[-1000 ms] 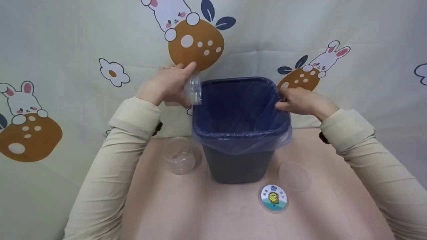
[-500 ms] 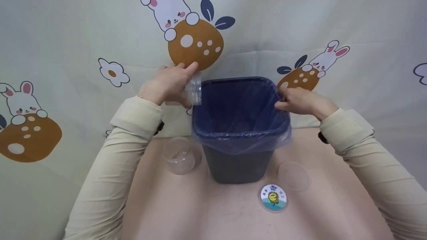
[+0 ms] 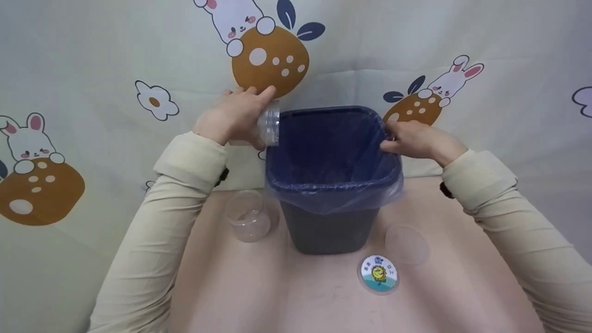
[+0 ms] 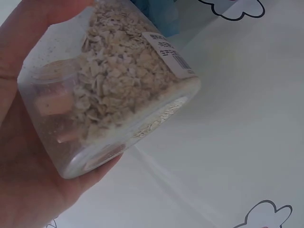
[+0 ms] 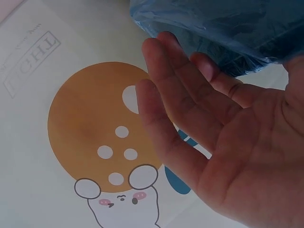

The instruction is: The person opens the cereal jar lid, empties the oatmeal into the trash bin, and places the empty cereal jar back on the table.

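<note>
left hand (image 3: 233, 115) curled round clear plastic jar (image 4: 50, 130) of beige flakes (image 4: 126, 66); right hand (image 3: 414, 140), loosely bent, holds blue-lined grey bin (image 3: 330, 231).

Jar (image 4: 128, 71), at left rim of bin (image 3: 330, 226): white label (image 4: 169, 54), barcode; print blurred. 
Round lid (image 3: 379, 274), in front of bin: Chinese characters, apparently ending 日上. 
Backdrop (image 3: 351, 37), behind bin: faint boxed capitals (image 5: 32, 64), H and T discernible.
</note>
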Tool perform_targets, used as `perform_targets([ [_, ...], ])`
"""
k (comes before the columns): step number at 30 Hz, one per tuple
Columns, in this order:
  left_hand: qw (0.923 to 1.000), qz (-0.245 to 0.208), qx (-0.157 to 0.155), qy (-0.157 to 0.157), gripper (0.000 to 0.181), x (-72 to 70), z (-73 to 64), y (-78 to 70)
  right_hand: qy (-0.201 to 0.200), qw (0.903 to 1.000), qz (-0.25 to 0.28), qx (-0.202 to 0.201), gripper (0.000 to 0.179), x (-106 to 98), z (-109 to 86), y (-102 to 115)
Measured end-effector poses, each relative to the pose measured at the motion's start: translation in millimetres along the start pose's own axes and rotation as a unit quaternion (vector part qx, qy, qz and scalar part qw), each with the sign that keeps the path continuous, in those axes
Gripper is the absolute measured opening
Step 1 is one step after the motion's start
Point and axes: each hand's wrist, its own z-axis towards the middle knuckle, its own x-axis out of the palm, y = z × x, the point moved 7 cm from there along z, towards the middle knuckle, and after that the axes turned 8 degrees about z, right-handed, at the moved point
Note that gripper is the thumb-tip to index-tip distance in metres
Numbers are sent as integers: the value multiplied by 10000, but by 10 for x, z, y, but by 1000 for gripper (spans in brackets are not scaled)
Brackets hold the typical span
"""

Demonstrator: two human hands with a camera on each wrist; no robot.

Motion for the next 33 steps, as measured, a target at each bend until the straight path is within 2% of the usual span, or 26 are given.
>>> perform_targets([
  [11, 9999, 115, -15, 10, 87, -11, -5, -23, 16, 10000, 60, 14, 33, 4, -3, -4],
  [23, 9994, 287, 50, -171, 86, -15, -14, -46, 29, 10000, 61, 6, 31, 4, -6, 7],
  [33, 9996, 269, -1, -88, 87, -19, -14, -48, 73, 9999, 64, 48, 34, 13, -2, 9],
])
